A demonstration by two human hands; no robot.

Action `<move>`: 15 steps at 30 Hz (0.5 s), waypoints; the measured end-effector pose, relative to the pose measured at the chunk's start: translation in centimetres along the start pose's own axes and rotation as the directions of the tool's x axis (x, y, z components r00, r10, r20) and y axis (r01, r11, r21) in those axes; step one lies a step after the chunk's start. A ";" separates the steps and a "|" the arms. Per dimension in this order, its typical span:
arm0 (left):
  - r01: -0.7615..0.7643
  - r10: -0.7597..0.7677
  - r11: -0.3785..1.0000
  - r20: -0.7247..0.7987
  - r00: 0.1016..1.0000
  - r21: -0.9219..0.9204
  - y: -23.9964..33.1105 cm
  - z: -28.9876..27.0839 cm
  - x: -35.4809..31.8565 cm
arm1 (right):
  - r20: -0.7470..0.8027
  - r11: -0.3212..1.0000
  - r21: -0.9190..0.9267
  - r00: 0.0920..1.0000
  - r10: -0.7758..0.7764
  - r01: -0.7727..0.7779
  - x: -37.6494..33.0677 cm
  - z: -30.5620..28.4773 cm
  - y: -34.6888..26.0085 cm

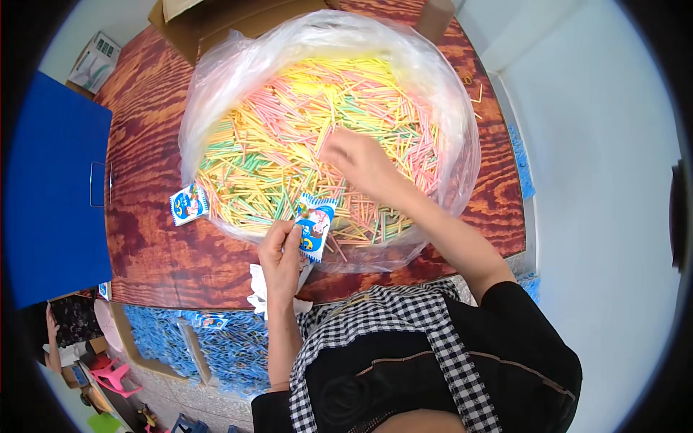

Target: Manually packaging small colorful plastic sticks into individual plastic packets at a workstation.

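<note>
A large clear plastic bag point(455, 108), its mouth spread wide, is full of thin pink, yellow and green sticks point(289, 130). Over the middle of the pile is my right hand point(357, 162), fingers curled together at the sticks; whatever they pinch is hidden. At the bag's near edge my left hand point(280, 252) grips a small blue-and-white packet point(315, 227) between thumb and fingers, held tilted up. A similar packet point(189, 205) lies to the left, against the bag's side. Some white crumpled material point(258, 289) shows beneath my left wrist.
The bag rests on a red-brown wood-patterned table point(144, 238). Behind it stands an open cardboard box point(180, 32); a white box point(95, 63) is far left. A few loose sticks point(479, 94) lie at right. Below the table are many blue packets point(231, 353). Another person's hand point(52, 325) shows lower left.
</note>
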State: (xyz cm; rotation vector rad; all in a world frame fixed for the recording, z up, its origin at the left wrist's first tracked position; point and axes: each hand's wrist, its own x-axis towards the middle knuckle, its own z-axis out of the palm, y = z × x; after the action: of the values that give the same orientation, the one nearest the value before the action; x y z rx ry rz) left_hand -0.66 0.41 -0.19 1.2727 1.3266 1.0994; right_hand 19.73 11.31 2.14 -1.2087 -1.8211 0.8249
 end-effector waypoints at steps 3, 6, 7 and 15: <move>-0.050 0.050 0.999 -0.013 0.999 0.019 0.2 0.1 -0.1 | -0.187 0.947 -0.319 0.977 -0.103 0.039 4.7 -0.1 1.9; -0.045 0.045 0.999 -0.017 0.999 0.001 0.3 0.5 -0.1 | -0.189 0.826 -0.544 0.938 -0.290 0.146 8.2 0.6 4.1; -0.045 0.045 0.999 -0.024 0.999 0.001 0.4 0.5 -0.1 | -0.188 0.825 -0.544 0.937 -0.294 0.150 8.6 0.9 4.2; -0.032 0.032 0.999 -0.011 0.999 0.016 -0.3 0.1 -0.2 | -0.017 0.619 -0.761 0.947 -0.322 0.196 8.8 1.5 4.3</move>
State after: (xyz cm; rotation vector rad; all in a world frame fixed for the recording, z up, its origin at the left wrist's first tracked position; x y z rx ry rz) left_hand -0.57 0.21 -0.52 1.3049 1.3300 1.1221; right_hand 18.15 20.88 0.06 -1.3822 -2.2134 -0.2637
